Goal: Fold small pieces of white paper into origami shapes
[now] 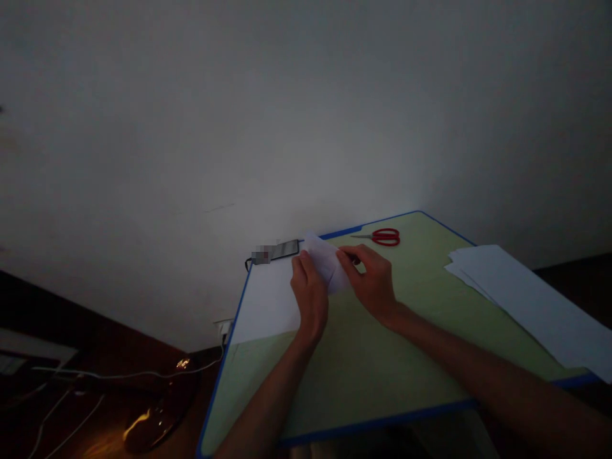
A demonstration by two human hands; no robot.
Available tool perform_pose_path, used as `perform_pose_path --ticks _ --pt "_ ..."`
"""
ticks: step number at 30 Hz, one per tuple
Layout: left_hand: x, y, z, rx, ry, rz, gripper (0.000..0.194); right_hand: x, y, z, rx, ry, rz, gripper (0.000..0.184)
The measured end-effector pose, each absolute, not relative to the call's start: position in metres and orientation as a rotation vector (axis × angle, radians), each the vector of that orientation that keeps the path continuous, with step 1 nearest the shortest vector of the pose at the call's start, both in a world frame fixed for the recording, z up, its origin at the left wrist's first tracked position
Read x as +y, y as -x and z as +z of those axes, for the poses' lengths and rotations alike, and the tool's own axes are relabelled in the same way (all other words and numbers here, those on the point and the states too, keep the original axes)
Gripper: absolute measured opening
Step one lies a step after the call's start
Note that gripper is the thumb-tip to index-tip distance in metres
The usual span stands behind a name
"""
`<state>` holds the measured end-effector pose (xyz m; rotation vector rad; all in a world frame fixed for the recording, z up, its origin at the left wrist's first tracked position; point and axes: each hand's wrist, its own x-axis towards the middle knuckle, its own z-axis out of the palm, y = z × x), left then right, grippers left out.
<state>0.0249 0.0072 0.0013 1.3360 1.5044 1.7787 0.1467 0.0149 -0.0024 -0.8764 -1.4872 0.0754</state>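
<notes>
A small folded piece of white paper (326, 261) lies near the far side of a green table with a blue rim (377, 422). My left hand (310, 294) pinches its left edge with closed fingers. My right hand (371, 279) grips its right edge, fingers curled over the paper. Under the folded piece lies a flat white sheet (268, 299) on the table's left part. The room is dim.
Red-handled scissors (385, 236) lie at the table's far edge. A stack of white sheets (530, 299) overhangs the right edge. A dark phone (283, 249) with a cable lies at the far left corner. Cables (119, 375) and a shiny dark object (157, 417) are on the floor at left.
</notes>
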Motion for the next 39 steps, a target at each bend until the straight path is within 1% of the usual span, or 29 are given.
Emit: perform_pose_path --ticks 4,9,12,17,19,20,24,30,39 --pt "0.006 -0.027 -0.001 1.737 -1.377 1.779 0.045 0.007 -0.139 -0.007 -1.5 0.872 0.12 0.009" --pt "0.005 -0.027 -0.004 1.717 -1.329 1.833 0.043 0.004 -0.138 -0.006 -1.489 0.853 0.226 0.01" --pt "0.006 -0.026 -0.004 1.607 -1.323 1.846 0.043 0.007 -0.141 -0.003 -1.465 0.852 0.33 0.011" --pt "0.019 -0.013 0.005 1.241 -1.242 1.877 0.048 0.019 -0.147 -0.003 -1.45 0.835 0.569 0.014" --pt "0.024 -0.006 0.009 1.095 -1.228 1.769 0.051 0.022 -0.149 -0.004 -1.453 0.828 0.634 0.015" --pt "0.026 -0.003 0.01 1.031 -1.243 1.717 0.049 0.023 -0.15 -0.004 -1.453 0.828 0.646 0.015" --pt "0.029 0.006 0.013 1.007 -1.278 1.693 0.04 0.025 -0.151 -0.003 -1.464 0.831 0.611 0.015" --pt "0.029 0.002 0.013 1.044 -1.247 1.733 0.043 0.025 -0.151 -0.005 -1.506 0.855 0.505 0.012" --pt "0.029 0.001 0.019 0.95 -1.095 1.731 0.033 0.027 -0.153 -0.007 -1.489 0.861 0.518 0.014"
